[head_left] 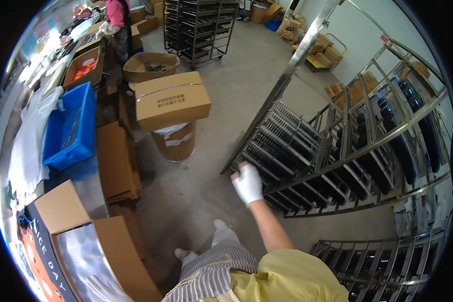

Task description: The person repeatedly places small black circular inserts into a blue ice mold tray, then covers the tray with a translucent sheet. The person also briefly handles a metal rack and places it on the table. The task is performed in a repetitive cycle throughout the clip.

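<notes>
My left hand [105, 289], in a white glove, lies with its fingers spread over the clear plastic [83, 259] inside an opened cardboard carton [131, 256] at the lower left. My right hand [247, 184] is stretched forward in a white glove that leaves fingertips bare. Two fingertips show apart, and nothing visible is in them. Behind this hand stands a tall metal rack [307, 60] holding several slatted trays [287, 136] with dark items. Whether the hand touches the rack, I cannot tell.
A blue plastic bin [88, 128] sits on the left bench, above flattened cardboard [117, 163]. Ahead, a closed carton [173, 100] rests on a round drum [176, 146]. Another rack [201, 30] and a person in pink [117, 15] are farther off. More racking [377, 261] stands lower right.
</notes>
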The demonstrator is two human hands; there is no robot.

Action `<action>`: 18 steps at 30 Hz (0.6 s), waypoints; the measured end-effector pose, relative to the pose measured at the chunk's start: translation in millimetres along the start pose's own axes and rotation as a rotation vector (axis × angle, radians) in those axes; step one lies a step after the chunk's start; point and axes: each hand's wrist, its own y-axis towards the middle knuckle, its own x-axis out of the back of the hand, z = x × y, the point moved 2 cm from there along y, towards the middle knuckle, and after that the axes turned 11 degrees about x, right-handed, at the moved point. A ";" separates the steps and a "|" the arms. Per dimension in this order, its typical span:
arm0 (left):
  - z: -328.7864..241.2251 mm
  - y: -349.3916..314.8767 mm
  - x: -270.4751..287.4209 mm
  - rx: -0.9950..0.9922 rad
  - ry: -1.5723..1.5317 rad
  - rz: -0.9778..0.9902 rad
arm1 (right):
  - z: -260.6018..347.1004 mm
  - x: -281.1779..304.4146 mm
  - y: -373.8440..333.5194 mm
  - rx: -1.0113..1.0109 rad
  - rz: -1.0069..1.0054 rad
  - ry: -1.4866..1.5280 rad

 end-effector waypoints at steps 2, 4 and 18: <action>-55.5 -15.5 0.9 0.061 -0.141 0.044 | -84.8 61.8 53.1 -0.011 -0.268 -0.393; -119.9 -34.7 2.1 0.101 -0.322 0.182 | -157.0 99.6 104.1 -0.240 -0.113 -0.680; -235.0 -77.2 25.6 0.060 -0.272 0.414 | -195.1 44.3 5.1 -0.395 0.205 0.258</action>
